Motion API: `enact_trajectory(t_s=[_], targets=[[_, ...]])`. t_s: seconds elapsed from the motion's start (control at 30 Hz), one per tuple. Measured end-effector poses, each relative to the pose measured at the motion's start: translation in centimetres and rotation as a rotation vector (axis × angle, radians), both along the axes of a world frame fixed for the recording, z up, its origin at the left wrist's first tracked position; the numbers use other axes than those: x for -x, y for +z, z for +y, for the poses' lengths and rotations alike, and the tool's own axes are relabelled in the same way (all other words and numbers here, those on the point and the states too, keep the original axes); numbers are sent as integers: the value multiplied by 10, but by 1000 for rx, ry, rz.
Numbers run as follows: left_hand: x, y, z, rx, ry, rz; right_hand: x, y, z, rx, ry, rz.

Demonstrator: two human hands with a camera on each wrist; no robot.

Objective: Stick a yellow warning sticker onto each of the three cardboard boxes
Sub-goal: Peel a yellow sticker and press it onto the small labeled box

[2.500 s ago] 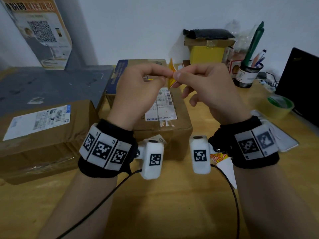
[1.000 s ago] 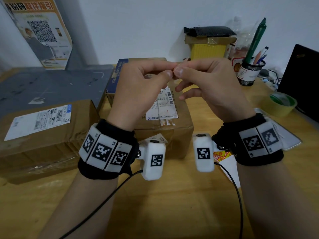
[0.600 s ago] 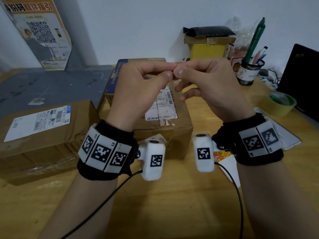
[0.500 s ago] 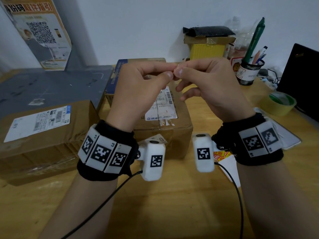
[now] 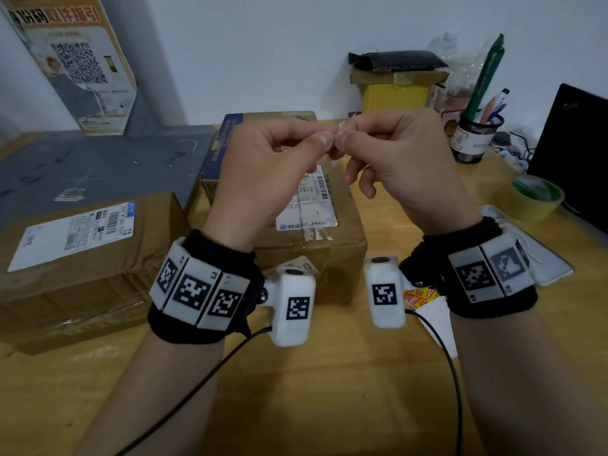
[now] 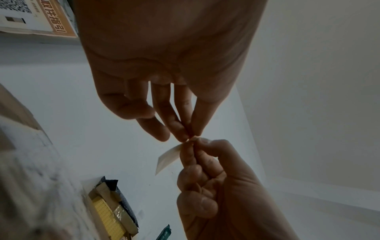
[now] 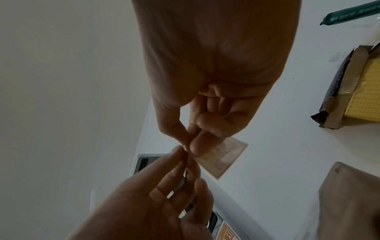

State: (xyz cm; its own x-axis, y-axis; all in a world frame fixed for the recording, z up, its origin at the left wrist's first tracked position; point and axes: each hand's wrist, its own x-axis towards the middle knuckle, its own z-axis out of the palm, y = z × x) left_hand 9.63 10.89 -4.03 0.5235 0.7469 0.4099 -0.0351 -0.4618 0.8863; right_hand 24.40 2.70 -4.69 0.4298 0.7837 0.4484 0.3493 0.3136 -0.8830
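Since 2.5 seconds ago, the yellow flap showing between my fingertips has dropped out of the head view; both hands stay raised together above the middle box, hardly shifted.

Left to right:

- Poster (image 5: 75, 60): leans on the wall, far left.
- Grey board (image 5: 98, 162): lies flat behind the left box.
- Left cardboard box (image 5: 82, 258): on the wooden table (image 5: 296, 390), white shipping label on top.
- Left hand (image 5: 263, 179): thumb and forefinger pressed together on one corner of the sticker; other fingers curled loosely.
- Middle cardboard box (image 5: 312, 245): beneath my hands, shipping label on top. A third box (image 5: 263, 118) sits behind it, mostly hidden.
- Sticker (image 7: 224, 155): held in the air between the two hands, over the middle box; a pale square in the right wrist view, colour hard to tell there.
- Right hand (image 5: 401, 166): thumb and forefinger pinch the same corner, fingertips touching those of the left.
- Sticker sheet (image 5: 419, 296): on the table under my right wrist.
- Yellow box (image 5: 394, 97): against the wall.
- Pen holder (image 5: 473, 136): near the wall.
- Tape roll (image 5: 536, 199): far right.
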Motion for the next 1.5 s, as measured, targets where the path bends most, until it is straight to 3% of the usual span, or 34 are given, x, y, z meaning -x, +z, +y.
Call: enact_trajectory(t_s=[0.4, 0.63, 1.03, 1.3, 1.5], targets=[[3, 2, 11, 100, 147, 57, -3, -2, 3, 74, -121, 13], [4, 1, 13, 130, 171, 60, -13, -8, 2, 281, -267, -102], [11, 4, 21, 135, 191, -25, -33, -11, -5, 535, -437, -95], [9, 5, 11, 187, 127, 7, -24, 0, -8, 502, -414, -167], [7, 3, 7, 129, 98, 61, -9, 9, -9, 480, -280, -25]])
